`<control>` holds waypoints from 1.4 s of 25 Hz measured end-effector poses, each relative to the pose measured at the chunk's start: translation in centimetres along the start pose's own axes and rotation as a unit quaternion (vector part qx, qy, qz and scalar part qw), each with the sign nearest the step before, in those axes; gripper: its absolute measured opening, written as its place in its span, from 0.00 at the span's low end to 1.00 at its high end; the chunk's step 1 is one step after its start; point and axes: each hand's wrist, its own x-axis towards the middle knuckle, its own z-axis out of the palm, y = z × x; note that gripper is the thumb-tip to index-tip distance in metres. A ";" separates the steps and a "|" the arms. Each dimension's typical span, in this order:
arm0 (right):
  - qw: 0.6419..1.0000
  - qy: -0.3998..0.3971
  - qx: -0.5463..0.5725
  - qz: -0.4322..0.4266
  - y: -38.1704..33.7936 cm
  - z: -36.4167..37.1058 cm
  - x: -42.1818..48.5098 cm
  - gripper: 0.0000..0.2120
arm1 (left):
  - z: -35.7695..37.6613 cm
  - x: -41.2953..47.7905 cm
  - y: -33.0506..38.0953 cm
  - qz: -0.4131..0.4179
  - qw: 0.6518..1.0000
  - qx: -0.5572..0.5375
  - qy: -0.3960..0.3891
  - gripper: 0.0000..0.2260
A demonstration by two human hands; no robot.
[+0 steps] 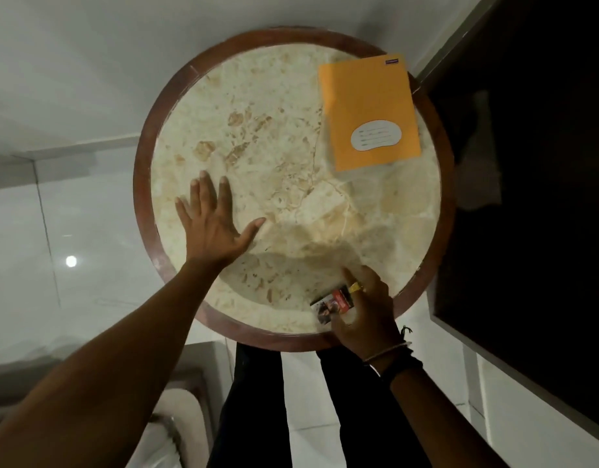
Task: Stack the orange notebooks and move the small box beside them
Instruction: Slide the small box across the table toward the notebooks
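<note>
An orange notebook [369, 111] with a white oval label lies at the far right of a round marble table [291, 170]; whether another notebook lies under it I cannot tell. A small red, black and white box [330, 304] sits near the table's front edge. My right hand [365, 309] rests over the box with fingers curled around it, hiding much of it. My left hand [212, 221] lies flat on the marble at the left side, fingers spread, holding nothing.
The table has a dark wooden rim [143, 197]. A dark panel or screen [534, 163] stands close on the right. A pale cushioned seat [176, 410] is at the lower left. White floor tiles surround the table, and my dark-trousered legs [254, 400] are beneath it.
</note>
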 end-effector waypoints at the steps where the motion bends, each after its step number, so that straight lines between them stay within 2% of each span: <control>1: 0.996 -0.036 -0.047 -0.060 0.3 0.1 0.1 0.35 | 0.5 0.0 -0.2 0.004 1.000 -0.004 0.000 0.47; 3: 0.974 -0.099 -0.146 -0.142 1.0 0.1 0.9 0.31 | 1.5 0.1 -0.4 -0.006 1.000 -0.008 0.019 0.48; 4: 0.961 -0.107 -0.187 -0.172 1.2 0.2 1.7 0.27 | 1.7 0.4 -0.5 -0.012 0.999 -0.013 0.029 0.48; 7: 0.950 -0.079 -0.221 -0.204 1.1 -0.1 4.1 0.20 | 2.0 0.4 -0.9 -0.006 0.999 -0.013 0.052 0.50; 9: 0.975 -0.020 -0.174 -0.138 -0.2 -0.5 5.6 0.16 | 1.6 0.6 -0.8 -0.003 0.999 -0.011 0.051 0.51; 11: 0.994 0.073 -0.074 -0.027 -2.4 -0.8 7.8 0.18 | 1.5 0.5 -0.7 -0.006 0.999 -0.010 0.041 0.51; 12: 0.993 0.113 -0.017 0.019 -4.2 -1.0 9.7 0.19 | 1.5 0.5 -0.7 -0.006 0.999 -0.007 0.040 0.51; 14: 0.982 0.169 0.062 0.060 -8.3 -1.4 14.5 0.20 | 1.6 0.6 -0.8 -0.007 0.999 -0.001 0.031 0.50; 18: 0.972 0.203 0.099 0.065 -15.6 -1.8 25.4 0.21 | 2.1 1.1 -0.9 -0.013 0.999 -0.001 0.029 0.50; 22: 0.966 0.231 0.073 0.089 -18.6 -1.9 32.6 0.24 | 2.7 0.9 -1.2 -0.008 0.999 0.011 0.041 0.49; 27: 0.962 0.261 0.021 0.070 -18.0 -1.0 33.6 0.26 | 2.6 0.9 -1.2 0.001 0.999 0.012 0.041 0.48; 35: 0.960 0.269 0.017 0.074 -17.3 -0.4 31.4 0.26 | 2.2 1.1 -1.1 -0.002 0.999 0.028 0.038 0.48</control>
